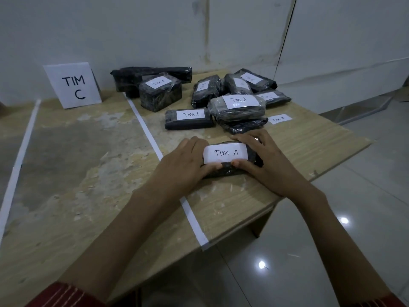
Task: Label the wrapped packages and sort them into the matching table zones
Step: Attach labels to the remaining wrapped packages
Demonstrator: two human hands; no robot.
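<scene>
Both hands grip a black wrapped package (pixel 230 168) on the table (pixel 88 173): left hand (pixel 183 165) and right hand (pixel 263 160) curl round its ends, thumbs apparently pressing its "TIM A" label (pixel 225 153), right of a white tape line (pixel 152 142).

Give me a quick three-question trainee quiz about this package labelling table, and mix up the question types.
1. True or false: the standing sign reads TIM B.
2. The label on the package held by the left hand and the right hand reads: A) TIM A, B) TIM B, C) TIM C.
3. Fill in: the loose label lying on the table reads ____.
Key: 1 false, it reads TIM C; 2 A; 3 TIM B.
</scene>
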